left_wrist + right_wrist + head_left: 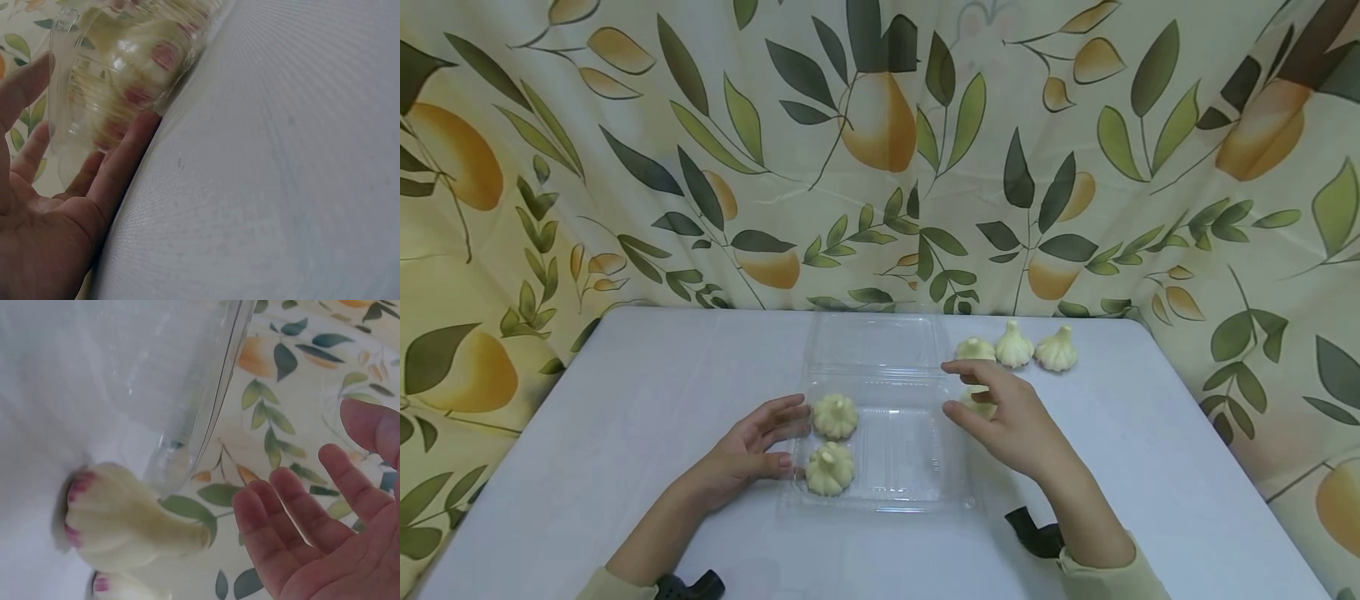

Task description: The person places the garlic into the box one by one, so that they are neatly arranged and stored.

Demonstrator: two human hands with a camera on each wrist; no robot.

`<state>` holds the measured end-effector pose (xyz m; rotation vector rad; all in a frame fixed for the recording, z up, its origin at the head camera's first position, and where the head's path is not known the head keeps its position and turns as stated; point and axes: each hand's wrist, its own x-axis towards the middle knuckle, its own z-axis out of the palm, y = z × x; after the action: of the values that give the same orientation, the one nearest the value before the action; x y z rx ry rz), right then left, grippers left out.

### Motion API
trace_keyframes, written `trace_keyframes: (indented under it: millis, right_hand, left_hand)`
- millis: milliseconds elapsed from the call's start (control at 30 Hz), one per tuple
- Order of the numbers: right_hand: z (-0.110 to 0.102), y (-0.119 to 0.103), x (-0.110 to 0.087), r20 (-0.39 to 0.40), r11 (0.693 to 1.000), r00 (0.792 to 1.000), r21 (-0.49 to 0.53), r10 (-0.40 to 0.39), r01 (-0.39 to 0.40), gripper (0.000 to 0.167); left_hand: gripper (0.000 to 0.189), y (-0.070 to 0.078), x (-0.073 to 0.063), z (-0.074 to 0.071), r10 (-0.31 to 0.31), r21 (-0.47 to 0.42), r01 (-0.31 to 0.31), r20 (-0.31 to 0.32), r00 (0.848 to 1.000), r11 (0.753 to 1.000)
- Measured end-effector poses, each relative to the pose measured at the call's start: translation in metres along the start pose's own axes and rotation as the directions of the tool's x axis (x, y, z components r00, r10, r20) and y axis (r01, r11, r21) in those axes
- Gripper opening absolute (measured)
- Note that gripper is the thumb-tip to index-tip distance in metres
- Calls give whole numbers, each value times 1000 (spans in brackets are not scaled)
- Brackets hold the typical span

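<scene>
A clear plastic clamshell box (898,450) lies with its lid folded back on the table. In its left side sit two garlic bulbs, one (835,416) behind the other (830,468). My left hand (747,450) rests against the box's left wall, fingers extended; in the left wrist view its fingertips (142,128) are right at the plastic. Over the box's right edge hovers my right hand (1011,417), fingers apart and nothing held. Partly hidden below it is another garlic bulb (979,402), seen on its base in the right wrist view as a pale bulb (125,519) with pinkish marks.
Behind the right hand, three garlic bulbs stand in a row: a left one (974,348), a middle one (1014,344) and a right one (1056,349). The opened lid (876,342) reaches the white table's (700,358) back edge. A fruit-patterned curtain (880,192) hangs behind.
</scene>
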<state>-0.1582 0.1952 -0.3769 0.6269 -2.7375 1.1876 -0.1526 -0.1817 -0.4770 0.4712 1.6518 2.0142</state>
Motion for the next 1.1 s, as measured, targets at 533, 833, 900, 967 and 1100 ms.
trace_keyframes:
  millis: [533,833,900,967,1100]
  right_hand:
    - [-10,16,-1,-23,998,998,14,56,-56,43]
    - [-18,23,-3,-46,998,997,-21,64,-65,42]
    - [-19,23,-3,-46,997,996,-23,73,-74,42]
    - [-20,24,-2,-45,997,996,-22,79,-80,42]
    - [-21,25,-2,-45,996,995,-21,88,-89,42]
  left_hand:
    - [79,3,0,3,-3,21,4,-13,1000,1000]
    - [78,2,0,2,-12,21,13,-14,1000,1000]
    - [79,2,0,2,-10,18,10,-11,1000,1000]
    - [79,2,0,2,-8,15,8,-8,1000,1000]
    - [78,2,0,2,-3,19,3,-8,1000,1000]
